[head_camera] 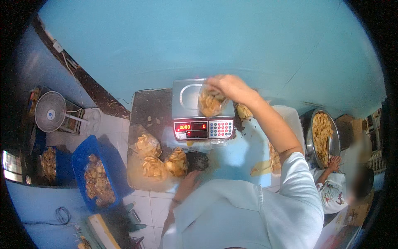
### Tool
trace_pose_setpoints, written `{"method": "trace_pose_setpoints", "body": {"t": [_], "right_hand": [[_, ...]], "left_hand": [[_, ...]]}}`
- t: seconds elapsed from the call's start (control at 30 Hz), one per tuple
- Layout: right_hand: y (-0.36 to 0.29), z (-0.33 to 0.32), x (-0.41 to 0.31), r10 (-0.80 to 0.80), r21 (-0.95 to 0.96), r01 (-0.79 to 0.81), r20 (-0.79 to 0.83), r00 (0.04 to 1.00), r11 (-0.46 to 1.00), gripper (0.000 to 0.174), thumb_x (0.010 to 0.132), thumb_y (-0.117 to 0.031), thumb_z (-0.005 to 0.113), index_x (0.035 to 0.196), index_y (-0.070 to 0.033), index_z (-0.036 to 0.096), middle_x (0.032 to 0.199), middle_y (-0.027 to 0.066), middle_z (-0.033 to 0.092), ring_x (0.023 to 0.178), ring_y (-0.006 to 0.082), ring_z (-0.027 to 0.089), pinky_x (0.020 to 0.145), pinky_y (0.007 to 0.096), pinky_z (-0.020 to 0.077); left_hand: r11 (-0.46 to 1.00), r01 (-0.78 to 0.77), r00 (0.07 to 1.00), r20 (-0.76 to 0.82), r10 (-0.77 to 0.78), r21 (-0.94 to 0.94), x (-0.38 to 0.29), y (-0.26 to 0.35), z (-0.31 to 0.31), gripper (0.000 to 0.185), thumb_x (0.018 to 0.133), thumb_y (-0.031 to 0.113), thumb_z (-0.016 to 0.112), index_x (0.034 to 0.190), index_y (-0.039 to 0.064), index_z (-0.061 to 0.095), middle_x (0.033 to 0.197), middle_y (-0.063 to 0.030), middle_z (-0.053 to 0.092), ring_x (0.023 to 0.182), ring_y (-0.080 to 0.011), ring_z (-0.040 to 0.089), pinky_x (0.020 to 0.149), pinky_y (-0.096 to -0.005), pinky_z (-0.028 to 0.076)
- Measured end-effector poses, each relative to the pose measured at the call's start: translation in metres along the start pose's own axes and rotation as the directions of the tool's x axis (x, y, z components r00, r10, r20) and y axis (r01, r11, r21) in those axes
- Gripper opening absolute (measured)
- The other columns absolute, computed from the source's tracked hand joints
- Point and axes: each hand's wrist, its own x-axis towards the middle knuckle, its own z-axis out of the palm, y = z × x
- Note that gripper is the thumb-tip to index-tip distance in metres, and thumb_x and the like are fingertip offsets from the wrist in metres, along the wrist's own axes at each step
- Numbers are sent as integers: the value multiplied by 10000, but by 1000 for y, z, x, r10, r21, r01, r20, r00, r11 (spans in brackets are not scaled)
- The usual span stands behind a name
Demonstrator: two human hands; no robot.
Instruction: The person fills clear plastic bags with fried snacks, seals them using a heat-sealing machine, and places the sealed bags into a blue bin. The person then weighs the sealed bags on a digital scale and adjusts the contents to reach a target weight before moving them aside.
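My right hand (227, 87) grips the top of a clear plastic bag of chips (211, 102) over the right part of a digital scale's metal plate (188, 98). Whether the bag touches the plate is not plain. The scale's red display (191, 127) is lit and shows zeros. At the table's near edge is my left hand (189, 183), partly hidden by my shirt; its grip cannot be seen clearly. Just left of and beyond it lie several filled bags of chips (154, 168). Another bag (244, 111) stands right of the scale, partly behind my forearm.
A translucent tub (287, 113) with chips stands at the table's right. Beyond it, a co-worker's hands (334, 163) are at a large metal basin of chips (323, 133). Blue crates (93, 140) with filled bags and a fan (51, 111) stand on the left. A wall rises behind the scale.
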Motion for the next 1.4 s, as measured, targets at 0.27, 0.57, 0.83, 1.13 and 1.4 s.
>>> {"method": "trace_pose_setpoints", "body": {"t": [0.27, 0.57, 0.83, 1.13, 1.4], "right_hand": [[25, 20, 27, -42, 201, 7, 171, 984, 980, 398, 901, -218, 659, 1272, -76, 645, 1167, 180, 681, 1003, 357, 673, 890, 433, 538], [17, 59, 44, 63, -228, 60, 497, 865, 972, 831, 654, -324, 863, 1395, -182, 513, 1250, 153, 594, 1157, 367, 600, 972, 460, 501], [10, 63, 42, 33, -250, 98, 474, 880, 963, 785, 669, -219, 850, 1368, -162, 497, 1304, 193, 555, 1205, 394, 570, 988, 444, 502], [21, 69, 39, 18, -66, 10, 400, 917, 998, 437, 864, -120, 657, 1288, -169, 564, 1230, 181, 615, 1104, 379, 634, 903, 467, 521], [31, 52, 42, -131, 8, 137, 363, 923, 991, 472, 825, -100, 710, 1277, -169, 592, 1060, 195, 681, 998, 376, 664, 832, 471, 533]], "left_hand": [[999, 25, 1000, -14, -24, 28, 0, -17, 4, 492, 935, 275, 664, 1358, 62, 530, 1429, -196, 502, 1294, -373, 507, 1091, -435, 415], [996, 47, 998, 31, -49, 72, 3, -19, 9, 491, 949, 293, 640, 1371, 71, 521, 1457, -205, 470, 1324, -376, 474, 1092, -450, 409], [995, 71, 997, 10, -72, 65, 2, -11, 4, 488, 952, 282, 639, 1382, 88, 511, 1466, -179, 465, 1329, -354, 475, 1085, -433, 421], [997, 37, 999, 1, -37, 64, 2, -7, 5, 500, 943, 271, 654, 1387, 94, 507, 1461, -174, 472, 1323, -352, 483, 1085, -432, 424], [998, 53, 998, -23, -52, 47, -4, -6, 6, 511, 941, 274, 657, 1389, 81, 505, 1442, -187, 489, 1324, -369, 475, 1098, -435, 410]]}}
